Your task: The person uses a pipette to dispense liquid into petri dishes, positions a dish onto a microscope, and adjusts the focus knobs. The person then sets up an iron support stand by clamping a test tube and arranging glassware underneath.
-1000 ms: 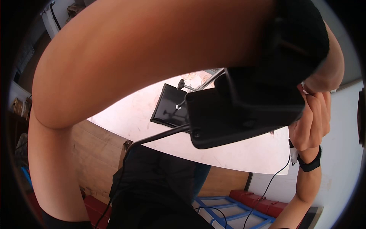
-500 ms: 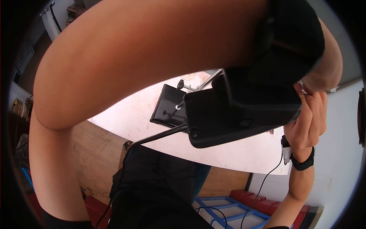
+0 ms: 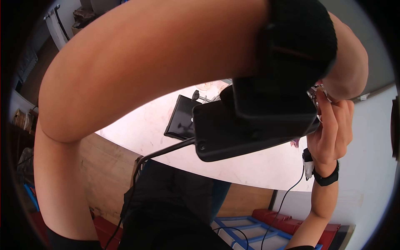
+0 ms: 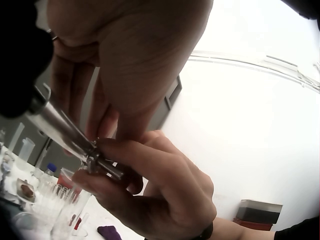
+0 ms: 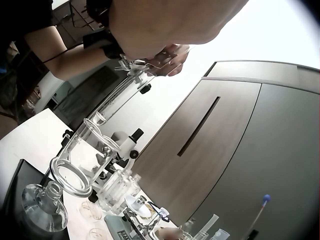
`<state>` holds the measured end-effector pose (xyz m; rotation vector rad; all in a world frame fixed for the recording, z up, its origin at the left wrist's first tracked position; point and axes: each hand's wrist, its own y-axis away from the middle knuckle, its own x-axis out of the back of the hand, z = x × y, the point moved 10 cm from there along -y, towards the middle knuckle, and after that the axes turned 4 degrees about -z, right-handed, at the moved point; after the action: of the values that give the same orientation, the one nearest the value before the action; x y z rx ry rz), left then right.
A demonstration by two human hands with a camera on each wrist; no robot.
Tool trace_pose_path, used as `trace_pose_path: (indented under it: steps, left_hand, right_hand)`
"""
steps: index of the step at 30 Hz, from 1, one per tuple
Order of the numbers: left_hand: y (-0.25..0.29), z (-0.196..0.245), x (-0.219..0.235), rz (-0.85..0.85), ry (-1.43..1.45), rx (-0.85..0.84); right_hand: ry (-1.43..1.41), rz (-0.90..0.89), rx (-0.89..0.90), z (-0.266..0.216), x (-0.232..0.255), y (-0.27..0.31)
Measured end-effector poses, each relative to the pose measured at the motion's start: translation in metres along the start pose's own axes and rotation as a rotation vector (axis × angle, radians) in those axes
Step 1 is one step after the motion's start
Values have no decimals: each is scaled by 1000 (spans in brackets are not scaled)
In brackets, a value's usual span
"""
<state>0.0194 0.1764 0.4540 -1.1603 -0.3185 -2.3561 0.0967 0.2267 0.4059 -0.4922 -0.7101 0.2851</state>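
Note:
High above the stand's black base (image 3: 177, 121), both hands meet at a shiny metal clamp (image 4: 62, 130). In the left wrist view my right hand (image 4: 170, 185) pinches the clamp's end between thumb and index finger. My left hand (image 4: 135, 65) comes down from above, its thumb and fingers converging on the same clamp; the contact itself is partly hidden behind the right index finger. A long clear glass tube (image 5: 117, 97) slants down from the hands in the right wrist view. Below it are metal rings (image 5: 75, 192) and a small glass flask (image 5: 45, 215).
Several glass bottles (image 5: 120, 192) stand behind the rings, with a grey balance (image 5: 119, 227) close by. Test tubes (image 4: 57, 191) and a purple cloth-like piece (image 4: 109, 232) are on the white table (image 3: 237, 171). A grey cabinet (image 5: 245, 140) rises beyond.
In the head view both hands and the left wrist's black camera have shifted a little to the left. Shiny metal now shows between the hands, which stay together.

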Motion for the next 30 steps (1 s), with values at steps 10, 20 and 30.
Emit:
trace_pose_path:
  steps: [10, 20, 30]
  left_hand:
    - [10, 8, 4, 382, -88, 232]
    - [0, 2, 0, 315, -56, 173]
    - [-13, 4, 8, 240, -15, 107]
  right_hand:
    - [-73, 5, -93, 13, 6, 9]
    - [-121, 65, -133, 24, 19, 28]
    - [-174, 227, -290, 47, 29, 58]
